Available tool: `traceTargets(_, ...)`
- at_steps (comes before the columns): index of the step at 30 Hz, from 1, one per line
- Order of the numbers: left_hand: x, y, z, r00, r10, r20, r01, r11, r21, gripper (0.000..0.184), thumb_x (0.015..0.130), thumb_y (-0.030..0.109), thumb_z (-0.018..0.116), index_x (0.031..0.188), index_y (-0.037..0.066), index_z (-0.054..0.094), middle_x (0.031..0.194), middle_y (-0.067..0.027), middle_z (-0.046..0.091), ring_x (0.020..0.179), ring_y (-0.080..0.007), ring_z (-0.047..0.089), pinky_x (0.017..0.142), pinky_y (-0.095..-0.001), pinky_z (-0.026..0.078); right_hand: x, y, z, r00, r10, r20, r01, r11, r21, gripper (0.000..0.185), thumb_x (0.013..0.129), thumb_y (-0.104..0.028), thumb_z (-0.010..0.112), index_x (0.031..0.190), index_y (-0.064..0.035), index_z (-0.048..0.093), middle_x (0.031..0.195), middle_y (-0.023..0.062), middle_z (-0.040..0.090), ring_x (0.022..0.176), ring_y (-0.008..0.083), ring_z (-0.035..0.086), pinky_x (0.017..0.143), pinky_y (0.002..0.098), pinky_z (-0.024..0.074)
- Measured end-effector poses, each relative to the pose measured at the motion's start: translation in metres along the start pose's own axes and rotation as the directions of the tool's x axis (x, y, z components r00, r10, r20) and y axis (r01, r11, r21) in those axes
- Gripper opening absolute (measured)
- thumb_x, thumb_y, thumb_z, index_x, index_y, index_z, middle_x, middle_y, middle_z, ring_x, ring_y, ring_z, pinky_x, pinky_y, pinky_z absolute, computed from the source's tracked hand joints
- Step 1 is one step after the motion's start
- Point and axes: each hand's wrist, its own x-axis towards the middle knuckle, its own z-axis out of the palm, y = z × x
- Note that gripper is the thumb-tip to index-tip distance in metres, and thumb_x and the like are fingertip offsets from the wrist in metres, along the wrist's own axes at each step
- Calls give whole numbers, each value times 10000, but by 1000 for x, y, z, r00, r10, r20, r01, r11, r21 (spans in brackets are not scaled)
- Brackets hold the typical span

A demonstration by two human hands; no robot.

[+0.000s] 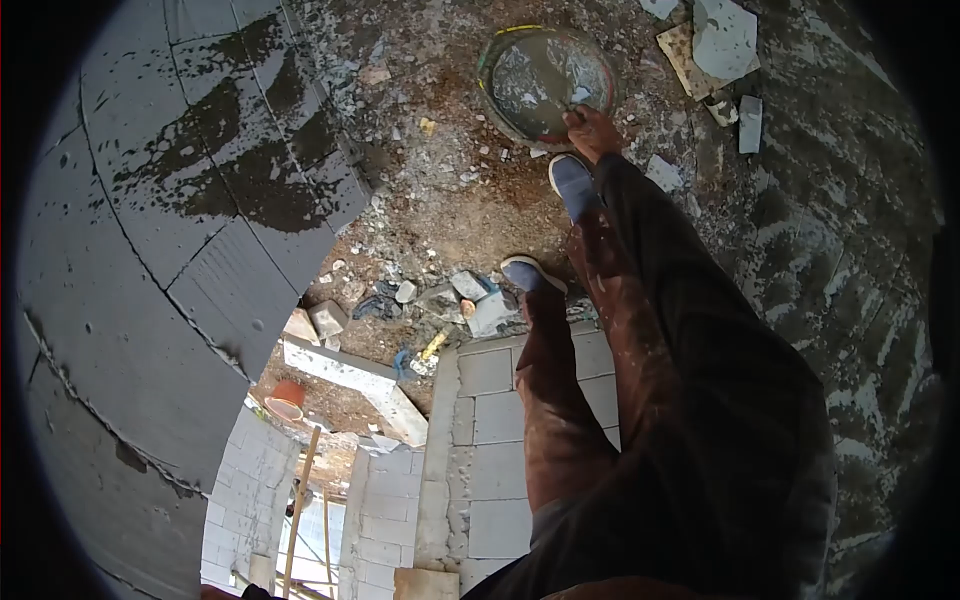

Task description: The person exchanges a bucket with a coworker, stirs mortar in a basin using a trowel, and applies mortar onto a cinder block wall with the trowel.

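A round basin (497, 108) with wet grey contents stands on the dirt floor at the top centre. At its lower right rim is my right hand (592, 133), with the fingers curled together; whatever they grip is too small to make out. The dark sleeve of that arm runs down the right side of the view. At the bottom left edge only a small sliver of my left hand (218, 593) shows, and its fingers are hidden.
A grey block wall (130, 300) with wet patches rises at the left. Broken boards (725, 40) lie at the upper right. Rubble and blocks (490, 312) lie near my feet, and an orange bucket (286, 400) is at the lower left, near wooden poles (302, 510).
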Motion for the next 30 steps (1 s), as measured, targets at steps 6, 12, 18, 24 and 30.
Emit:
traceTargets(6, 2, -2, 8, 979, -190, -67, 181, 976, -122, 584, 833, 350, 712, 1333, 120, 518, 1385, -76, 522, 1288, -279, 493, 1087, -507, 411, -72, 30, -32, 996, -12, -93, 38, 958, 285, 493, 940, -469, 615, 1218, -63, 644, 1077, 201, 696, 1044, 401, 653, 886, 465, 511)
traceTargets(12, 21, -17, -9, 892, -402, -206, 330, 891, -311, 578, 799, 415, 738, 1302, 172, 588, 1367, -16, 569, 1279, -249, 515, 1073, -521, 422, -89, -16, -40, 947, -273, -171, 314, 896, 313, 582, 1016, -384, 598, 1439, -12, 455, 1220, 197, 637, 1044, 343, 653, 837, 436, 520)
traceTargets(18, 39, 16, 3, 675, -660, -329, 436, 717, -544, 529, 768, 408, 783, 1234, 190, 664, 1320, 21, 626, 1227, -239, 562, 1055, -514, 446, -108, -171, 117, 893, -150, -425, 379, 760, 528, 279, 928, -165, 663, 1161, -55, 555, 953, 96, 607, 849, 290, 618, 733, 418, 507)
traceTargets(24, 30, 62, 27, 689, -657, -307, 371, 683, -629, 552, 706, 385, 838, 1186, 167, 675, 1251, -33, 666, 1180, -272, 595, 1040, -526, 465, -161, -308, 53, 918, -389, 79, 186, 597, 780, 254, 921, -111, 625, 1164, -95, 551, 978, 85, 642, 863, 206, 650, 710, 368, 534)
traceTargets(30, 18, 15, -4, 857, -463, -228, 316, 820, -477, 512, 804, 312, 687, 1245, 72, 590, 1316, -103, 595, 1229, -293, 557, 1069, -497, 451, -145, -157, -75, 953, -255, -164, 302, 859, 414, 329, 975, -320, 588, 1224, -105, 581, 985, 194, 693, 922, 404, 679, 757, 467, 515)
